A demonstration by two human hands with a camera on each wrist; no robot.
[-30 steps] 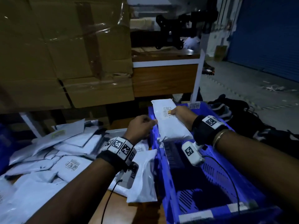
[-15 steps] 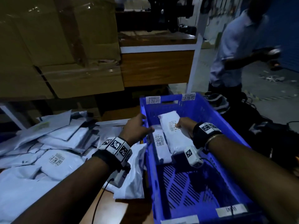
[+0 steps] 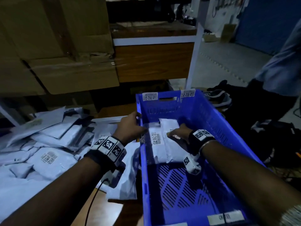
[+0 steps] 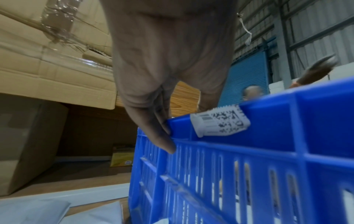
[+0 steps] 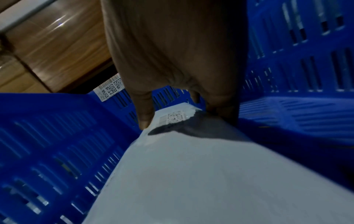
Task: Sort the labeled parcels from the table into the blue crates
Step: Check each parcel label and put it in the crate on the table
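Observation:
A blue slatted crate stands at the table's right end. Two white labeled parcels lie side by side on its floor at the far end. My right hand holds the right parcel, thumb on one edge and fingers on the other, as the right wrist view shows. The left parcel lies free with its barcode up. At the crate's left rim my left hand pinches the edge, fingers down the outside wall. A heap of white parcels covers the table on the left.
Wrapped cardboard boxes are stacked behind the table, with a wooden desk beyond the crate. Another person stands at the right, above dark bags on the floor. One parcel droops beside the crate's left wall.
The right hand has brought its parcel down from above the crate to the crate floor beside the other parcel. The left hand has let go of it and taken the crate's rim.

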